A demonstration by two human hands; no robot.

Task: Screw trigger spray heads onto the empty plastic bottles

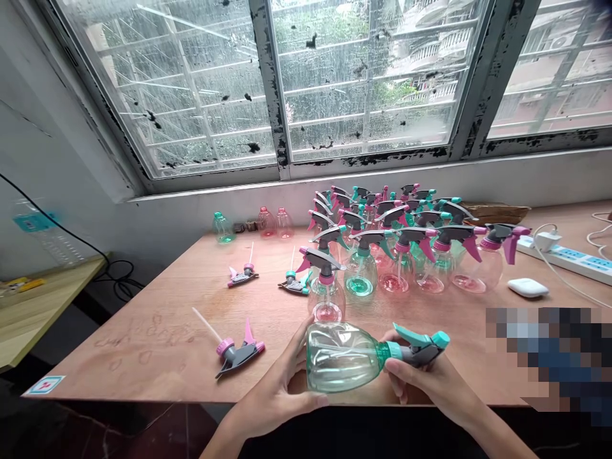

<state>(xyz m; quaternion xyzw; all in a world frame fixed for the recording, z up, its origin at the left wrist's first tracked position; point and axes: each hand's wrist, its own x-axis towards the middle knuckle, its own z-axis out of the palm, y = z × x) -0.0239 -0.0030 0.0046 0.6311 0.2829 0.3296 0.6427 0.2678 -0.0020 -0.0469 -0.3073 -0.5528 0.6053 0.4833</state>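
A clear green spray bottle (342,360) lies sideways between my hands above the table's front edge, its teal and grey spray head (421,347) pointing right. My left hand (282,382) is wrapped round the bottle's base end. With thumb and fingers, my right hand (421,382) grips the neck around the teal collar. A thin tube shows inside the bottle. Just behind it stands an upright pink spray bottle (326,303). To the left, a loose pink and grey spray head (239,354) with its white tube lies on the table.
Several assembled pink and green spray bottles (361,274) crowd the table's back right. Two more loose heads, one pink (243,275) and one teal (294,282), lie mid-table. Headless bottles (223,229) stand by the wall. A power strip (568,258) and white case (528,288) are right.
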